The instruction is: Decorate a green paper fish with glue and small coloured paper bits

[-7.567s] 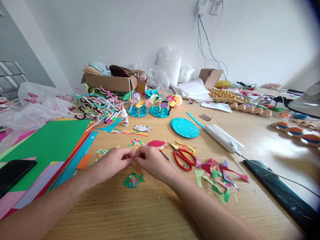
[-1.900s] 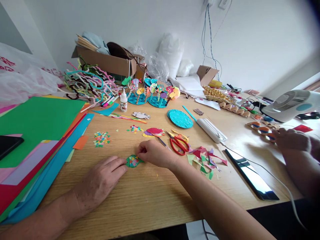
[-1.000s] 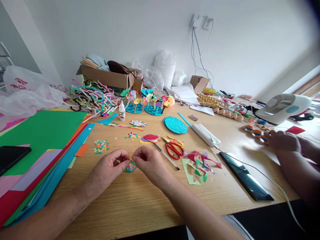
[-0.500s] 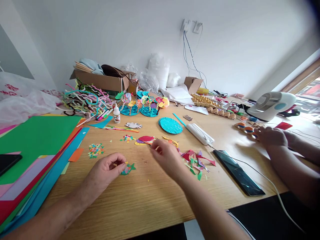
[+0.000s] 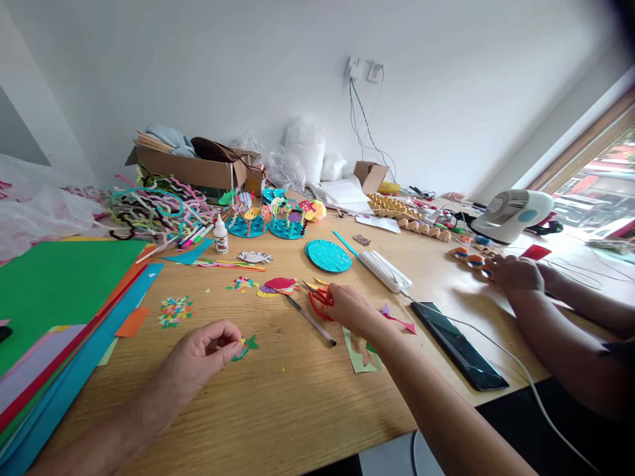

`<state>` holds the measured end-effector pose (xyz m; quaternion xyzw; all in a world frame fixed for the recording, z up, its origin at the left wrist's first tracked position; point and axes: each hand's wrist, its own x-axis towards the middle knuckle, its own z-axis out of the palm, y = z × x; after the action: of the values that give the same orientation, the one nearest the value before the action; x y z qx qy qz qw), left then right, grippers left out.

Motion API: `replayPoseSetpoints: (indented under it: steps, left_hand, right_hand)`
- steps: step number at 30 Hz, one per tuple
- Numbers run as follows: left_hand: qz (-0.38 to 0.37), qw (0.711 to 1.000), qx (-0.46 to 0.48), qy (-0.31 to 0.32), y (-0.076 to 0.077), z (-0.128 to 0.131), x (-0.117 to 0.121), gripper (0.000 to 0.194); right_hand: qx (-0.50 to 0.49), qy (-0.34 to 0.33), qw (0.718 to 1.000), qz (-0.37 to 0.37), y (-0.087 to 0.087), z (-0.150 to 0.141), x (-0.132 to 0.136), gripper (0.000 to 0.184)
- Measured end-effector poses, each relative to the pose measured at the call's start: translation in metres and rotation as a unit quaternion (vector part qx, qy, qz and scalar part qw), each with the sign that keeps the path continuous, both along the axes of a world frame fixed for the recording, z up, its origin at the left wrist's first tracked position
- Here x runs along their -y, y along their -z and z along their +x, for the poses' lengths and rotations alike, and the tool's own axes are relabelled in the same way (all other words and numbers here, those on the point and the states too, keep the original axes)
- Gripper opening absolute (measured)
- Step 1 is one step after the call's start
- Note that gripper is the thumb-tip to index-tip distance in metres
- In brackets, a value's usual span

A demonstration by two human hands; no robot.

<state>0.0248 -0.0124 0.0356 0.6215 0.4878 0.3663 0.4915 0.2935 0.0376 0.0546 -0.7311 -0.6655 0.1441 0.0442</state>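
My left hand [image 5: 213,347] pinches a green paper fish [image 5: 245,348] with bits of other colours on it, just above the table. My right hand [image 5: 350,305] has its fingers closed on the red handles of a pair of scissors [image 5: 320,301], whose blades point left and away from me. A pen [image 5: 312,322] lies on the wood between the hands. Beyond it are red, yellow and purple paper cutouts [image 5: 278,285]. Under my right forearm, partly hidden, sit paper scraps [image 5: 364,360].
Coloured paper sheets [image 5: 64,284] are stacked at left, near confetti bits [image 5: 175,311]. A glue bottle [image 5: 221,236], blue discs [image 5: 328,256] and a power strip [image 5: 383,270] stand farther back. A phone [image 5: 459,345] lies at right, beside a co-worker's hands [image 5: 516,272].
My right hand has moved right and onto the scissors. The pen is now in full view on the table. My left hand still holds the fish, and the view has shifted slightly.
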Motion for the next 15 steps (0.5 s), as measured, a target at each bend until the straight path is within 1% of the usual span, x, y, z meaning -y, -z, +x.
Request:
replayPoseSetpoints:
  steps: [5, 6, 8, 9, 10, 11, 12, 13, 15]
  left_hand:
    - [-0.016, 1.000, 0.013, -0.009, 0.000, -0.004, 0.000, 0.020]
    - [-0.021, 1.000, 0.015, -0.011, 0.000, -0.004, 0.000, 0.020]
    - [-0.030, 0.999, 0.017, -0.016, 0.000, -0.004, 0.001, 0.021]
    - [-0.035, 0.999, 0.018, -0.018, 0.001, -0.003, 0.001, 0.021]
    - [-0.041, 0.999, 0.020, -0.018, 0.001, -0.003, 0.001, 0.021]
    - [-0.047, 0.998, 0.023, -0.018, 0.001, -0.003, 0.001, 0.022]
    - [-0.052, 0.998, 0.027, -0.016, 0.001, -0.002, 0.001, 0.022]
    - [-0.057, 0.998, 0.033, -0.015, 0.001, -0.002, 0.001, 0.022]
    - [-0.061, 0.997, 0.043, -0.013, 0.000, -0.002, 0.001, 0.022]
  right_hand:
    - [-0.118, 0.010, 0.992, 0.033, -0.013, 0.008, 0.005, 0.013]
    - [-0.156, 0.008, 0.987, 0.033, -0.015, 0.008, 0.008, 0.016]
    - [-0.253, -0.008, 0.967, 0.029, -0.019, 0.006, 0.018, 0.025]
    - [-0.381, -0.014, 0.924, 0.024, -0.019, 0.003, 0.023, 0.029]
    - [-0.487, -0.026, 0.873, 0.002, -0.019, 0.001, 0.029, 0.035]
    - [-0.551, -0.035, 0.834, -0.022, -0.018, -0.002, 0.035, 0.038]
    - [-0.581, -0.038, 0.811, -0.052, -0.017, -0.005, 0.041, 0.039]
    - [-0.589, -0.036, 0.804, -0.075, -0.016, -0.009, 0.047, 0.036]
    - [-0.570, -0.025, 0.816, -0.095, -0.014, -0.015, 0.057, 0.027]
